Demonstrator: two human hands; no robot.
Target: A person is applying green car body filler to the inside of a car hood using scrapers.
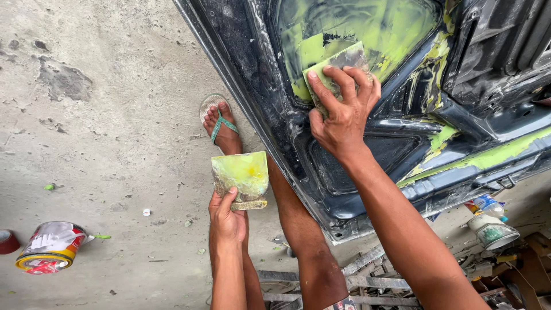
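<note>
Rough grey concrete floor [103, 132] fills the left half of the view, stained and littered with small scraps. Over its right side leans a large dark blue-black sheet-metal car body panel [367, 166], smeared with yellow-green filler, its lower edge running diagonally from the top centre down to the right.

Against the green patch near the panel's upper edge, the right hand [343, 112] presses a flat, filler-coated rectangular spreader [338, 64]. Fingers are spread over its face and the thumb hooks its left edge, grasping it flat to the metal. Its long axis tilts up and to the right, the free end pointing toward the panel's top edge.

Below the panel's lower edge, over the floor, the left hand [228, 221] pinches a square mixing board coated in yellow-green filler [241, 178] by its bottom edge, thumb in front, fingers behind. It stands nearly upright with its face to the camera.

A foot in a green flip-flop sandal [219, 123] rests on the floor just under the panel. Near the floor's lower left corner lies a tipped paint tin [50, 247].
</note>
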